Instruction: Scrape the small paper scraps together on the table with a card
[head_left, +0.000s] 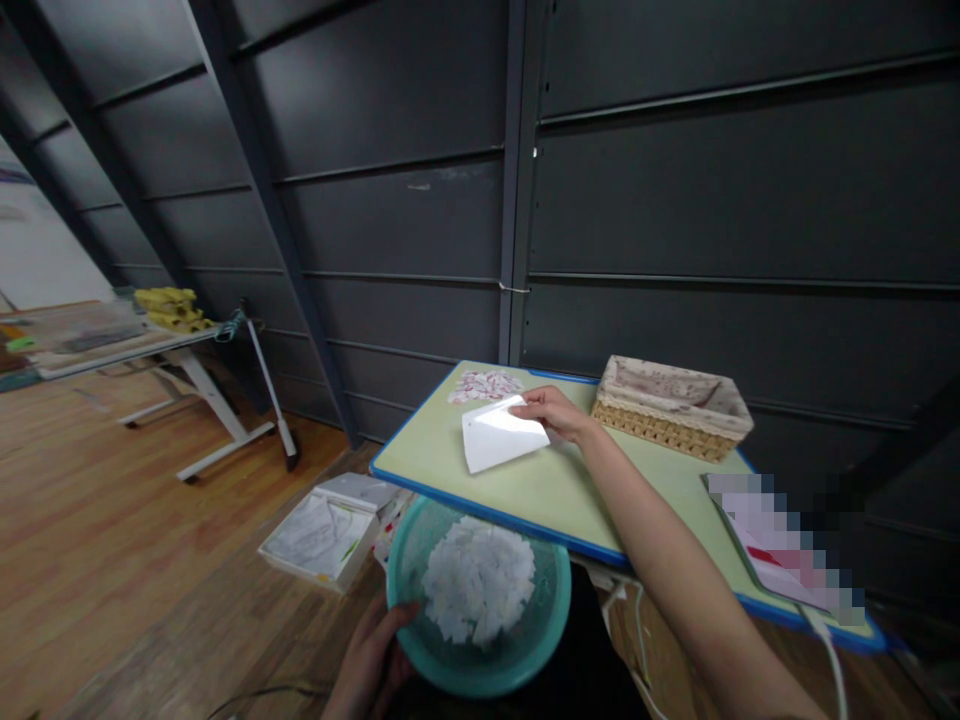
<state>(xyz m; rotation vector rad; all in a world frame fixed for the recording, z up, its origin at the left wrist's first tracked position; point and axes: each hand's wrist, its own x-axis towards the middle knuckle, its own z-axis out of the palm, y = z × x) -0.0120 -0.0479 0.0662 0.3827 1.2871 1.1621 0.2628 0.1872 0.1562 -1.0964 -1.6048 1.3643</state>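
My left hand (371, 655) grips the rim of a teal plastic bowl (540, 640), held below the table's near edge. The bowl is filled with a heap of small white paper pieces (478, 578). My right hand (553, 410) reaches out over the green table (555, 485) and holds a white sheet of paper (499, 436) by its upper right edge; the sheet rests tilted on the tabletop. Just beyond the sheet lies a small pile of pink and white paper scraps (484, 386).
A wicker basket with cloth lining (671, 407) stands at the table's back right. A blurred flat item (787, 550) lies at the right front. On the wooden floor left lie white boxes (326, 530). Another table (112, 340) stands far left. A dark panelled wall rises behind.
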